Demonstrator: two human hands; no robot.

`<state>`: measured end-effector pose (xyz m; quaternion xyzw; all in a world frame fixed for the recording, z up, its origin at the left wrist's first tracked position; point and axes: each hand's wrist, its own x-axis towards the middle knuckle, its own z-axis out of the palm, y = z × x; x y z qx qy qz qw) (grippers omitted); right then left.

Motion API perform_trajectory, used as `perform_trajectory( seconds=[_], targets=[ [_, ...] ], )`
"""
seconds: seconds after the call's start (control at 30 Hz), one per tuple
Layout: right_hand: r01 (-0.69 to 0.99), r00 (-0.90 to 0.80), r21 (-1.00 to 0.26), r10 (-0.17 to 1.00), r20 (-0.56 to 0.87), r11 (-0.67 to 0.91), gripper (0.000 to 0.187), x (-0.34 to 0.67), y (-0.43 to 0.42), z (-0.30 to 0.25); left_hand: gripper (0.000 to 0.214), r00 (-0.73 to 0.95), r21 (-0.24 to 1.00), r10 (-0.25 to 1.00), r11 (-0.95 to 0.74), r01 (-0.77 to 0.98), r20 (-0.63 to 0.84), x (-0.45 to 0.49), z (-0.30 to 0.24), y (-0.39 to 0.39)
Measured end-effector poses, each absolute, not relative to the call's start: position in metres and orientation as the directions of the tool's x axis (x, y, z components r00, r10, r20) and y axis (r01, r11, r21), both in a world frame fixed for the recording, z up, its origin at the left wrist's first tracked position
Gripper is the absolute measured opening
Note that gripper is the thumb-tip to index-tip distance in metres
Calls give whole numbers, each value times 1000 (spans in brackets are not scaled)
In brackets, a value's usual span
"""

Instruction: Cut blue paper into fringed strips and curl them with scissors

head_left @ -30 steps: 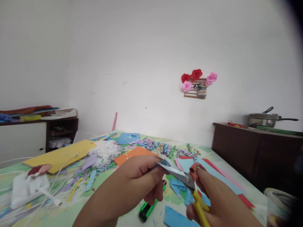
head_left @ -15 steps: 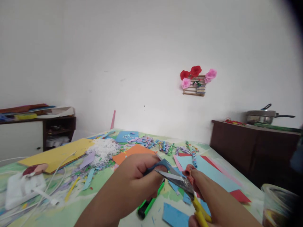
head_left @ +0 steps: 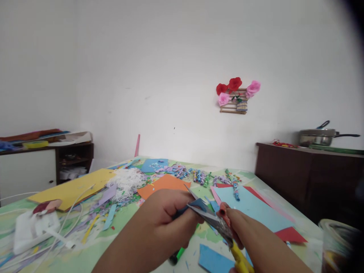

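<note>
Pinched between the thumb and fingers of my left hand (head_left: 167, 220) is a folded piece of blue paper (head_left: 199, 204). My right hand (head_left: 250, 235) grips yellow-handled scissors (head_left: 240, 256), whose parted blades straddle the blue paper. A red-orange paper roll (head_left: 223, 209) shows at the fingers of my right hand. Below the hands lie a blue paper piece (head_left: 215, 258) and a green cutter knife (head_left: 179, 254), partly hidden behind my left hand.
White shredded paper (head_left: 127, 184), an orange sheet (head_left: 162, 184) and yellow sheets (head_left: 71, 191) lie left of centre. Light blue paper (head_left: 253, 206) is at right, near a plastic cup (head_left: 337, 246). A white power strip with cables (head_left: 36, 229) sits at left.
The view has shifted slightly, and the table items appear a little lower and to the right. My left hand covers more of the green cutter knife. Both hands keep their holds.
</note>
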<state>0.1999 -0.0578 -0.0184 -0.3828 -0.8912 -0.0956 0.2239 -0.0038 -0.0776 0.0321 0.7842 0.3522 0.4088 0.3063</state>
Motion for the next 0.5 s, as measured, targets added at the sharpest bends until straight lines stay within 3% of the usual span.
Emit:
perform_trajectory(
  seconds=[0.27, 0.4, 0.5],
  targets=[
    [647, -718, 199, 500, 485, 736, 57, 203, -50, -25, 23, 439, 736, 774, -606, 303, 456, -6, 32, -80],
    [655, -712, 194, 510, 483, 731, 66, 206, -48, -31, 20, 425, 670, 708, -693, 266, 564, -8, 31, -83],
    [653, -720, 214, 508, 473, 727, 69, 207, -47, -35, 21, 448, 654, 703, -698, 291, 552, -9, 32, -83]
  ],
)
